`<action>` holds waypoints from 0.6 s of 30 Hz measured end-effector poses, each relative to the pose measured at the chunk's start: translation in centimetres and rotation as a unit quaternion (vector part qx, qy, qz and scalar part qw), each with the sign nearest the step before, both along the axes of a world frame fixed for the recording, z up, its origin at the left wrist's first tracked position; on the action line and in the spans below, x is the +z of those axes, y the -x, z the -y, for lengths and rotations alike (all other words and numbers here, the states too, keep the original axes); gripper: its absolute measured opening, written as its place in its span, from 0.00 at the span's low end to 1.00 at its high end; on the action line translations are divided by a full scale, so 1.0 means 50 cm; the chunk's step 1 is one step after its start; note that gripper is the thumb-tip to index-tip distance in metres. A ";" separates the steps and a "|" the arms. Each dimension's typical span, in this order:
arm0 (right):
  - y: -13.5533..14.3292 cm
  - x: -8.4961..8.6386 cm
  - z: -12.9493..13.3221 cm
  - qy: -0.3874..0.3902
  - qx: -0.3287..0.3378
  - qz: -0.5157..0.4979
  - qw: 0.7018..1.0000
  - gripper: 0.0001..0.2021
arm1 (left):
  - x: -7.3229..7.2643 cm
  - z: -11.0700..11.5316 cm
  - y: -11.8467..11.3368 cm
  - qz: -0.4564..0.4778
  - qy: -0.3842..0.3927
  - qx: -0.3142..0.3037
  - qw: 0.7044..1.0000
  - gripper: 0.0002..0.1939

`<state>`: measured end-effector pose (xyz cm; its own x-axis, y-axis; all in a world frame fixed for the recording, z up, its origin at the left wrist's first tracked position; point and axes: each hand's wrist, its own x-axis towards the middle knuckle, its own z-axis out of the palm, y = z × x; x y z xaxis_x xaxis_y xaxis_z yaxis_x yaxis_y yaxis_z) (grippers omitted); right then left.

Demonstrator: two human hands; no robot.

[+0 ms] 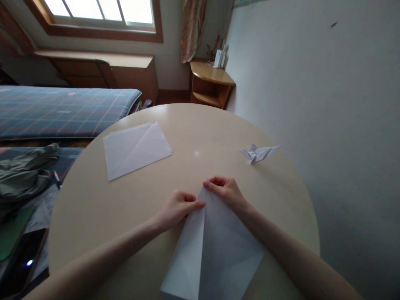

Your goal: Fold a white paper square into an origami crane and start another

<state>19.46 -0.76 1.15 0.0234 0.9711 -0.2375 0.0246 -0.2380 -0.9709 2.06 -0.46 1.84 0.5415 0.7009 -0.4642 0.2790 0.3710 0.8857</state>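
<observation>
A sheet of white paper (228,246) lies at the near side of the round table, its top corner pointing away from me. Its left edge is folded inward as a long flap along the middle. My left hand (183,206) pinches that flap near the top, thumb on the upper face. At the very tip, my right hand (223,189) grips the paper between thumb and fingers. The bottom of the sheet runs out of view. Beyond my right hand stands a folded white paper crane (258,153).
A stack of white paper (134,150) lies on the round cream table (200,121) at the left. Left of the table are a plaid mattress (68,110), crumpled grey-green cloth (25,171) and a dark phone (25,258). A white wall (343,125) borders the right side.
</observation>
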 end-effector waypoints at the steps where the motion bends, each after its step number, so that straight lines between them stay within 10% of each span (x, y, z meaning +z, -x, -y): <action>1: 0.001 0.000 0.001 -0.001 0.004 -0.001 1.000 0.17 | 0.000 0.000 -0.001 0.003 -0.001 0.005 1.000 0.24; 18: 0.005 0.001 0.006 0.029 -0.008 -0.049 0.998 0.14 | -0.002 0.003 -0.008 -0.038 -0.023 0.029 0.999 0.23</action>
